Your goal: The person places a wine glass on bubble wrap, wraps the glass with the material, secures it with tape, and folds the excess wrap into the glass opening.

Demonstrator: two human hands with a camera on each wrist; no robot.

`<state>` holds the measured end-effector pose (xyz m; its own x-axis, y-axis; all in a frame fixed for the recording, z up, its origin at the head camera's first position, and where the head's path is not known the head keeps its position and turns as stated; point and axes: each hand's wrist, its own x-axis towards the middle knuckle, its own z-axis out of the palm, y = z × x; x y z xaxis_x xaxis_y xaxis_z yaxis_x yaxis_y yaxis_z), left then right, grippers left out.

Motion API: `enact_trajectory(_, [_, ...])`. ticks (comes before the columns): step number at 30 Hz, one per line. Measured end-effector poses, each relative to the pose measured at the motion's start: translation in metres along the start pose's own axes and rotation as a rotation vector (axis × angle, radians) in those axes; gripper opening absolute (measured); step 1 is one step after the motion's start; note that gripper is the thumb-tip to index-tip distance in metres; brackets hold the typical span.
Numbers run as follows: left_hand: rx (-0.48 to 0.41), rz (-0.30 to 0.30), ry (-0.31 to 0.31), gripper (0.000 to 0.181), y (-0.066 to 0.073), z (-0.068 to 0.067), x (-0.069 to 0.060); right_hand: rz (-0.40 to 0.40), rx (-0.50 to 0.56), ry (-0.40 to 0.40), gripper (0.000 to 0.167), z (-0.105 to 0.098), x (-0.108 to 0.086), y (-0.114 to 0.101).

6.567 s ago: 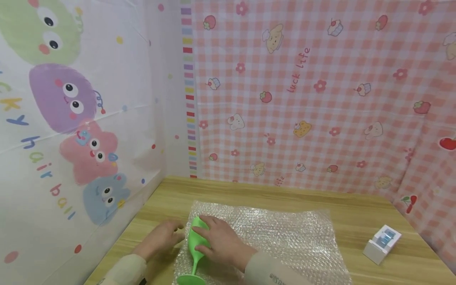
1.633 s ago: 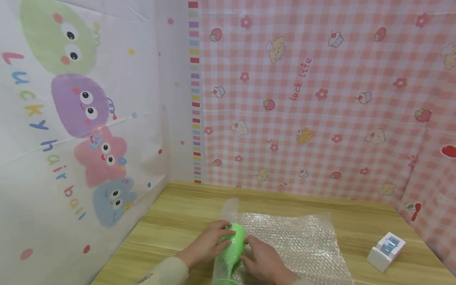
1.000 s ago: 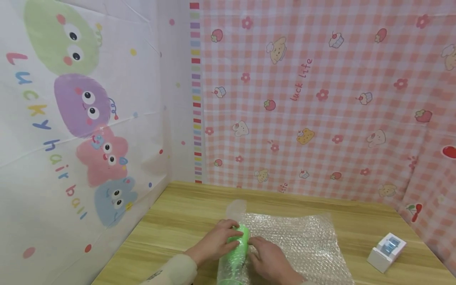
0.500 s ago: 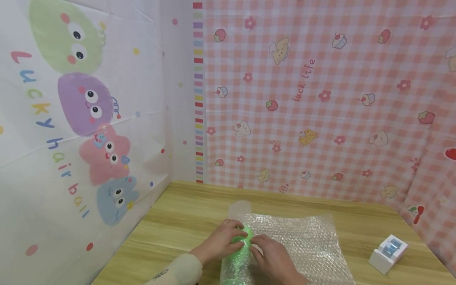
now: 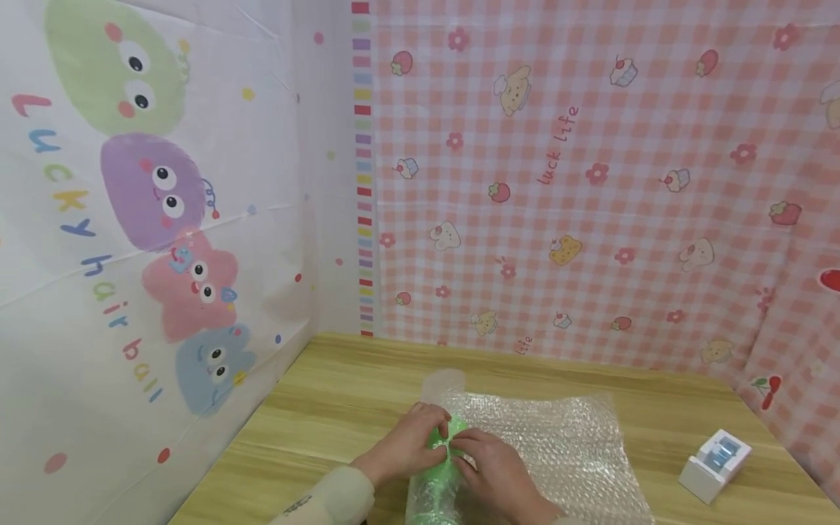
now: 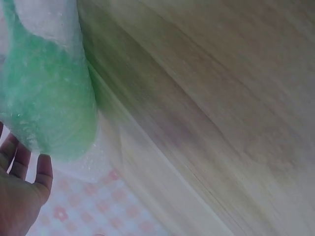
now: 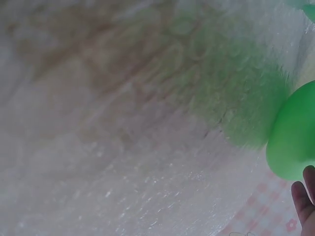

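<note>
A green goblet [image 5: 441, 474] lies on its side, its bowl away from the person, with bubble wrap [image 5: 558, 445] folded over its left part. The left hand [image 5: 410, 446] holds the wrap against the bowl, fingers bent. From the right, the right hand [image 5: 495, 467] has its fingertips at the wrap's edge beside the left fingers. In the left wrist view the wrapped green bowl [image 6: 49, 98] shows through the film above the left fingertips. The right wrist view shows a bare side of the bowl [image 7: 293, 137] near the right fingertips [image 7: 301, 196].
Flat bubble wrap stretches right of the goblet on the wooden table [image 5: 315, 408]. A white tape-like dispenser with a blue part [image 5: 715, 467] stands at the right. A printed white cloth [image 5: 275, 182] hangs at the left, a pink checked cloth [image 5: 564, 182] behind.
The goblet has moved right from its earliest position, and the bubble wrap's left part has come over it. Both hands have moved right with it; their fingertips are now closer together.
</note>
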<state>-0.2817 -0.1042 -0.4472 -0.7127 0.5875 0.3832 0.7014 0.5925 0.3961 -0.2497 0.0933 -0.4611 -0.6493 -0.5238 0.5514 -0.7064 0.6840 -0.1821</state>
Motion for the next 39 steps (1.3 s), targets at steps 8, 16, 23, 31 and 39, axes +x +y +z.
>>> enact_trajectory(8, [-0.095, -0.026, -0.059, 0.014, -0.004, -0.005, -0.003, 0.064, 0.045, -0.013, 0.017, -0.003, 0.000, 0.003])
enact_trajectory(16, [-0.065, 0.019, -0.045, 0.012, -0.011, -0.008, -0.012, 0.077, 0.043, -0.004, 0.017, -0.003, 0.000, 0.000])
enact_trajectory(23, [-0.014, 0.120, -0.014, 0.018, -0.014, -0.004, -0.015, 0.074, 0.049, 0.035, 0.015, -0.002, -0.003, 0.001])
enact_trajectory(31, [-0.024, 0.121, -0.036, 0.021, -0.007, -0.001, -0.014, 0.064, 0.083, 0.100, 0.012, -0.001, -0.009, 0.006])
enact_trajectory(39, [-0.016, 0.084, -0.061, 0.022, -0.006, 0.001, -0.013, 0.126, 0.079, 0.052, 0.012, -0.002, -0.009, 0.006])
